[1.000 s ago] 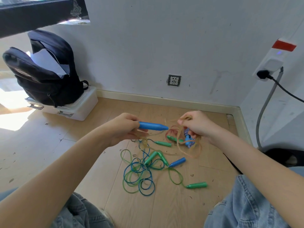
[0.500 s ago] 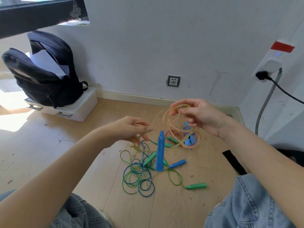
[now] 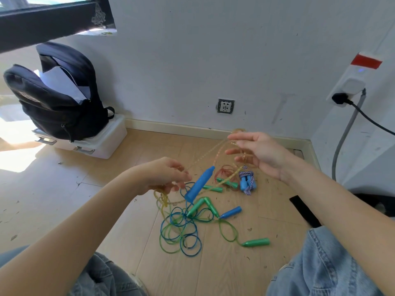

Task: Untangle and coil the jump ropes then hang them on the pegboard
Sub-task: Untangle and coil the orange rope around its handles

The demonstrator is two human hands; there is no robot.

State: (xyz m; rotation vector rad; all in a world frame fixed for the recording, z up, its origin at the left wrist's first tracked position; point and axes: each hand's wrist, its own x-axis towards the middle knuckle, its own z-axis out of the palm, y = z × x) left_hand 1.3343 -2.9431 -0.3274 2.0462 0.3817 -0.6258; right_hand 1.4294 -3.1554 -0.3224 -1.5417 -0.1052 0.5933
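Left hand [image 3: 164, 176] pinches yellow rope [image 3: 203, 155] | right hand [image 3: 256, 150] spread, looped (translucent, beaded) | blue handle [image 3: 199, 184] dangling

We see a black backpack [image 3: 57, 97] resting on a white storage box [image 3: 106, 139]. A wall socket [image 3: 225, 106] sits above the baseboard [image 3: 171, 126].

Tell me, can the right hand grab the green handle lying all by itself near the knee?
Probably yes, but not right away. The green handle lies in the open on the floor with nothing over it. The right hand is up high with loops of the yellow rope draped over its fingers, so it would likely need to shed those first.
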